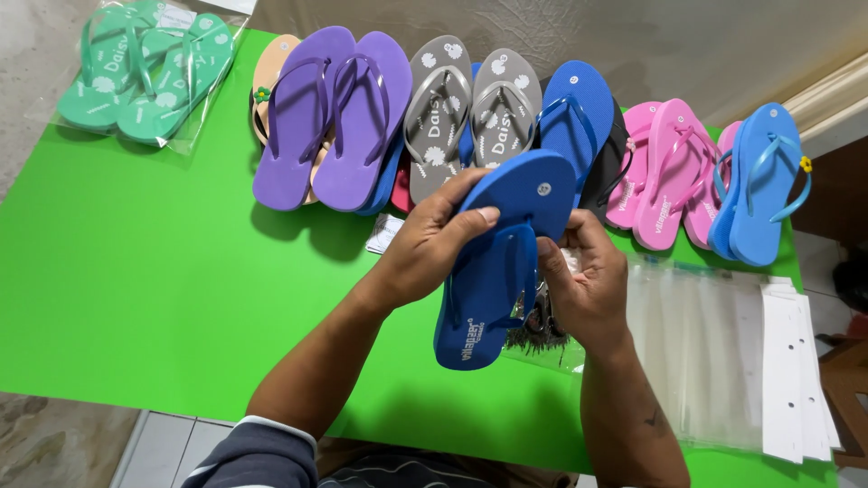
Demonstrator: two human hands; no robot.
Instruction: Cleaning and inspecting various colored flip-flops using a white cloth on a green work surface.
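The blue flip-flops (497,262), two of them pressed together as a pair, sit in my hands above the green counter (154,289), just in front of the row of other sandals. One lies with its strap side up, white lettering printed near the heel; the other is turned against it, showing a plain blue sole with a small white strap plug near the toe. My left hand (429,244) grips the pair from the left, fingers curled over the top sole and thumb laid across it. My right hand (588,280) holds the right edge, fingers closed around the lower sandal.

Along the far edge of the counter I count one purple pair (330,117), one grey pair (470,113) with white flower prints, a single upright blue sandal (579,113) with a black one behind it, one pink pair (660,172), and a light blue pair (764,181) with a small yellow flower on the strap. A tan sandal (269,72) peeks out behind the purple ones. At the far left corner, one green pair (149,68) lies sealed in a clear bag. To my right lies a stack of clear plastic bags (714,352) with white card headers. A small white paper slip (384,233) lies under my left wrist area.
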